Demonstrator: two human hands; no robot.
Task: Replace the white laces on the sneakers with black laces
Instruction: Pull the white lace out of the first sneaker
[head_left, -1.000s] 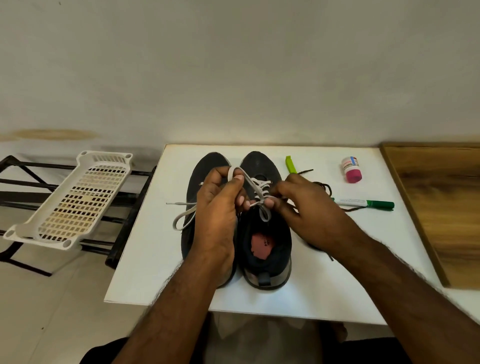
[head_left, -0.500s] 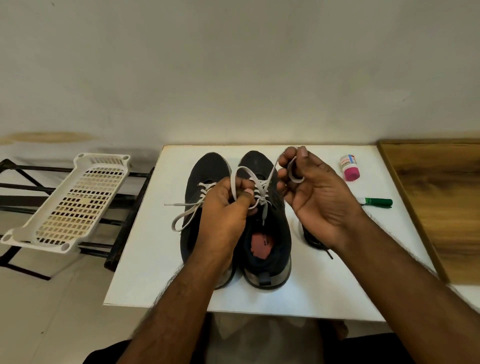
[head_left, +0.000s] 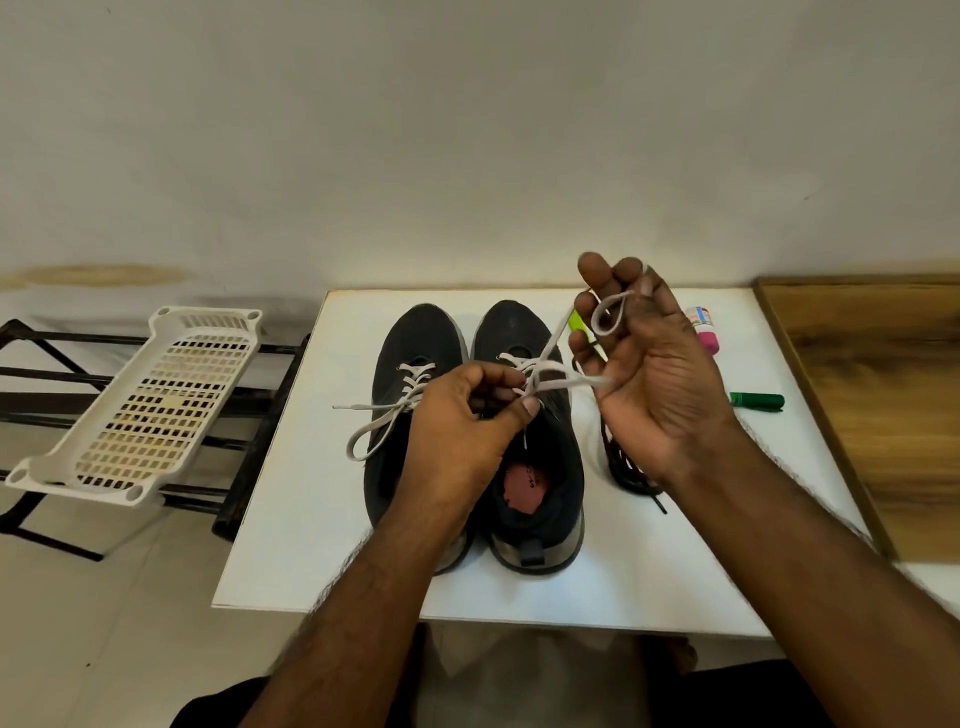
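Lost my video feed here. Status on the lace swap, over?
Right hand pinching the white lace loop, raised. Left hand gripping it at the right sneaker. Black laces on table, unused. Nothing in the way.

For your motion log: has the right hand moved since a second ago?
Yes. The right hand, pinching the white lace, has lifted up and rightward off the right sneaker, toward the table's far edge.

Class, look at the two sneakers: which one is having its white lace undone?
The right sneaker: both hands pull its white lace loose. The left sneaker remains laced, its ends lying untouched on the table.
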